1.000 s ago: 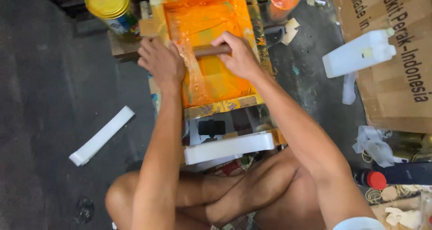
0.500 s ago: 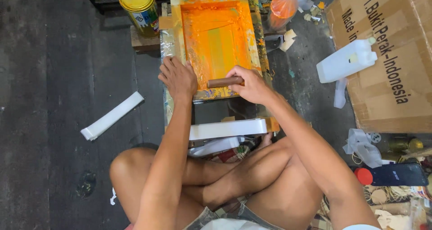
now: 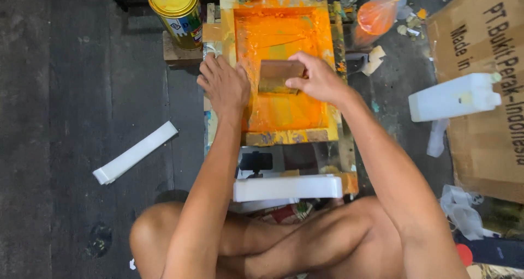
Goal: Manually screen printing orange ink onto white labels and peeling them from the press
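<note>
Orange ink coats nearly everything at the centre of the scene. Far left on the dark floor [image 3: 65, 93] lies a white strip [image 3: 135, 152], well apart from the work. At the far edge stands a yellow-lidded paint can [image 3: 177, 12], just beside the printing screen frame [image 3: 284, 134]. The left hand [image 3: 225, 85] lies flat on the frame's left rail, fingers spread and grasping nothing. The right hand [image 3: 319, 80] has its fingers clenched around a wooden squeegee [image 3: 279, 74] set on the inked mesh, about mid-frame. If the left hand eases off, the frame could shift and smear the print. A tilted squeegee would likely leave uneven ink. To the right lie a tied orange bag [image 3: 376, 17] and a white jerrycan [image 3: 453, 96].
</note>
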